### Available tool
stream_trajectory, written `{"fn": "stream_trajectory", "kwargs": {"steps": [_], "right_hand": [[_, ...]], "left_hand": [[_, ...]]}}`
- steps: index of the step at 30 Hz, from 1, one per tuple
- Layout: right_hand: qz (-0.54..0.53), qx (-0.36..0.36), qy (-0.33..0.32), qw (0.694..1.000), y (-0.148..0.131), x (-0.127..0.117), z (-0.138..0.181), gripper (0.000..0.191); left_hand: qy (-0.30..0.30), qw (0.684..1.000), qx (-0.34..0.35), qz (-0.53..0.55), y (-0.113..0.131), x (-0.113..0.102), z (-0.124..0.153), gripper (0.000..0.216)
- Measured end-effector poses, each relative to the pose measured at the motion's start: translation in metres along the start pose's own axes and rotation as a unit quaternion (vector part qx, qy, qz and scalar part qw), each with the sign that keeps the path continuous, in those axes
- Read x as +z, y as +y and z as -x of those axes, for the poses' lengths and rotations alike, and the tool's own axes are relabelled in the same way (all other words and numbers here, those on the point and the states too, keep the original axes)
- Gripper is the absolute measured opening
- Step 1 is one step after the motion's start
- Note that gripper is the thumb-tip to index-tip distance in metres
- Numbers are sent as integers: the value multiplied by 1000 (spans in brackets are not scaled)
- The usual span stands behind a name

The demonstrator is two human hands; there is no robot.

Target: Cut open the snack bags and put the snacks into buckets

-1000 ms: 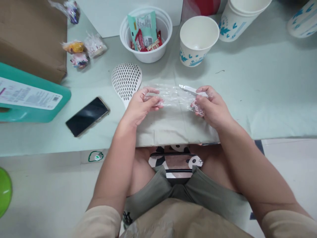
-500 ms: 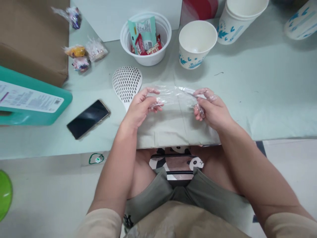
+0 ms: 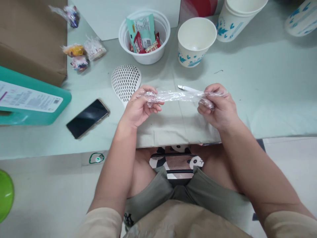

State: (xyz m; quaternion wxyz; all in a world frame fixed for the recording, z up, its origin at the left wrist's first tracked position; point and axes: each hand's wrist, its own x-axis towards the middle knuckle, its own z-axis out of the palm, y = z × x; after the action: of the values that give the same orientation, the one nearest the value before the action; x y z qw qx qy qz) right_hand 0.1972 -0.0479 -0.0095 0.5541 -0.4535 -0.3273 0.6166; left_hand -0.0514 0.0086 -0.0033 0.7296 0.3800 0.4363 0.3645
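Observation:
My left hand (image 3: 140, 105) and my right hand (image 3: 218, 105) each pinch one end of a clear plastic wrapper (image 3: 178, 96), stretched between them into a narrow twisted band just above the pale green table (image 3: 260, 92). Both hands have their fingers curled closed on it. A small white-and-silver piece (image 3: 186, 88) lies on the table right behind the wrapper. A white perforated scoop (image 3: 125, 80) lies beside my left hand, its handle hidden under the hand.
A black phone (image 3: 87, 118) lies left of my arm, beside a teal box (image 3: 29, 100). Behind stand a white bowl of snack packets (image 3: 144, 34), paper cups (image 3: 196, 40), wrapped candies (image 3: 83, 53) and a brown bag (image 3: 32, 36). A green item (image 3: 5, 195) sits low left.
The wrapper was spread flat and wide between my hands. Now it is gathered and pulled into a thin taut band, and both hands have closed tighter and lifted slightly.

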Motion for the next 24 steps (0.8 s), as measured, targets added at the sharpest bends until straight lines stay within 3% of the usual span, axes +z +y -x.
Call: {"fn": "stream_trajectory", "kwargs": {"steps": [5,10,12,15,18,23,24], "right_hand": [[-25,6,-14,1000,-2,0,2,36],[-3,-6,-34,999,0,-4,1,25],[20,-17,-39,999,1,-5,0,35],[67,-24,-16,997,4,-6,1,56],[162,-24,36,986,6,-7,1,38],[297,-22,102,949,9,-8,0,3],[308,-25,106,945,10,-9,-1,7]], "left_hand": [[-35,999,-4,36,3,-4,2,21],[-41,999,-28,14,3,-8,-1,60],[-17,999,-28,-5,0,-7,-3,58],[29,998,-6,-53,-6,-5,-5,38],[53,994,17,-96,-9,-3,-6,30],[53,997,14,-59,-4,-7,-7,30],[42,998,4,-51,-3,-8,-7,25]]}}
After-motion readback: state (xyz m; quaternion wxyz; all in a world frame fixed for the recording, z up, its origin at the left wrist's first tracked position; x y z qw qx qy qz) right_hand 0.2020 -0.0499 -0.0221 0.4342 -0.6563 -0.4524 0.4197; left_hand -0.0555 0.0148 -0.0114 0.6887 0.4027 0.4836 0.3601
